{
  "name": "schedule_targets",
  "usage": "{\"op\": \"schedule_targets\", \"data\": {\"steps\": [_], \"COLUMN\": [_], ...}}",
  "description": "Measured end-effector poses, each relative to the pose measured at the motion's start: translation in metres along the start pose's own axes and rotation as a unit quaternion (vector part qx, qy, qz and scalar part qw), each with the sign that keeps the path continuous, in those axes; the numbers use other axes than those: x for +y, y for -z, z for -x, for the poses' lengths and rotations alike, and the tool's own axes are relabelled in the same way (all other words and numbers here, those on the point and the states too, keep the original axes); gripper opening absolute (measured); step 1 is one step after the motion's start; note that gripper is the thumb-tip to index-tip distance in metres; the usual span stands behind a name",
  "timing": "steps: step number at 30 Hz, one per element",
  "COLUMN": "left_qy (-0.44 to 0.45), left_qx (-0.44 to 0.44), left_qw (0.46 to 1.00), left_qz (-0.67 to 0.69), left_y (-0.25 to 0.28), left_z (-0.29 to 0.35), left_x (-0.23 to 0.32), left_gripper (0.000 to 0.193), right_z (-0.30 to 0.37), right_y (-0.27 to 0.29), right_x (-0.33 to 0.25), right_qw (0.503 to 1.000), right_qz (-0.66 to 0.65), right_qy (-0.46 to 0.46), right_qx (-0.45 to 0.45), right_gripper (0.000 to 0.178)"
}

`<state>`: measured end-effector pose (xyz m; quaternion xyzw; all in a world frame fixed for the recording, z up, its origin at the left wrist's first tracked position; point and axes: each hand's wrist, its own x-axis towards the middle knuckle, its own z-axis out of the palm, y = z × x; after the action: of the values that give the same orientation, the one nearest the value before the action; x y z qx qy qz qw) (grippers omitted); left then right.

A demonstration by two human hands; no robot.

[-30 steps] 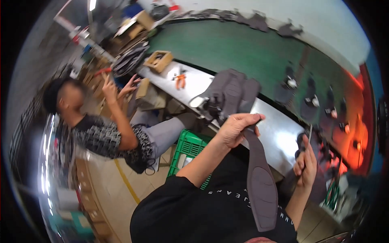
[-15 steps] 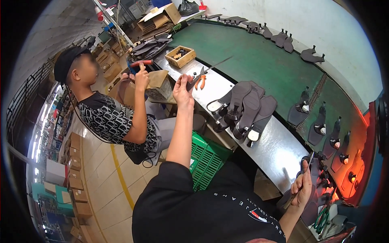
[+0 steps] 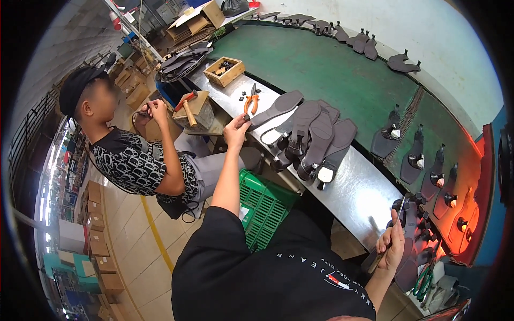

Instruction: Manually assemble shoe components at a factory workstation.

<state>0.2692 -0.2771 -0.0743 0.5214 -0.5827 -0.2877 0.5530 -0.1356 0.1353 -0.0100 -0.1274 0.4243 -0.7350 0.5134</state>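
Observation:
My left hand (image 3: 235, 131) pinches the near end of a dark shoe sole (image 3: 277, 109), which lies out flat to the right, over or on the metal bench edge. Just beyond my fingers are orange-handled pliers (image 3: 250, 101). To the right, several dark soles with heels (image 3: 321, 131) are piled on the metal strip (image 3: 369, 195). Lower right, my right hand (image 3: 391, 246) is closed round a slim tool with a thin metal blade (image 3: 401, 209) pointing up; its exact kind is unclear. Beside that hand lie more heeled soles (image 3: 408, 251).
Soles stand on the green conveyor (image 3: 321, 69), some under an orange glow (image 3: 465, 224) at right. A co-worker (image 3: 144, 155) sits at left beside a block bearing a hammer (image 3: 186, 107). A wooden box (image 3: 224, 72) and green crate (image 3: 265, 206) are nearby.
My left hand has lowered the sole from a raised, edge-on position to flat beside the pile. The co-worker's hammer has gone from the hand onto the block. My right hand still grips its tool.

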Motion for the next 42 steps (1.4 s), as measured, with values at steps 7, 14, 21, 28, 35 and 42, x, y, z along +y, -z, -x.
{"op": "schedule_targets", "data": {"steps": [7,14,21,28,35,42], "left_qy": [-0.021,-0.042,-0.15,-0.05,-0.252,-0.195], "left_qx": [0.037,0.049,-0.304,-0.405,-0.255,-0.171], "left_qw": [0.998,0.989,0.933,0.878,0.924,0.948], "left_qz": [-0.049,0.134,0.122,-0.251,-0.128,0.182], "left_y": [-0.002,-0.07,-0.289,-0.404,-0.4,-0.327], "left_z": [-0.012,0.022,0.147,0.145,0.154,0.139], "left_x": [0.001,0.153,0.281,0.179,0.172,0.24], "left_gripper": [0.039,0.041,0.066,0.07,0.032,0.023], "right_z": [0.009,0.017,-0.031,-0.044,-0.037,-0.018], "right_y": [-0.007,0.002,-0.026,-0.01,-0.019,-0.038], "right_x": [0.0,-0.007,0.0,0.024,0.021,0.011], "right_qw": [1.0,0.982,0.831,0.658,0.649,0.666], "right_qz": [-0.005,0.172,0.477,0.683,0.703,0.661], "right_qy": [-0.002,0.056,0.27,0.297,0.273,0.336], "right_qx": [-0.012,0.05,0.094,0.11,0.099,0.085], "right_gripper": [0.041,0.04,0.041,0.036,0.036,0.035]}}
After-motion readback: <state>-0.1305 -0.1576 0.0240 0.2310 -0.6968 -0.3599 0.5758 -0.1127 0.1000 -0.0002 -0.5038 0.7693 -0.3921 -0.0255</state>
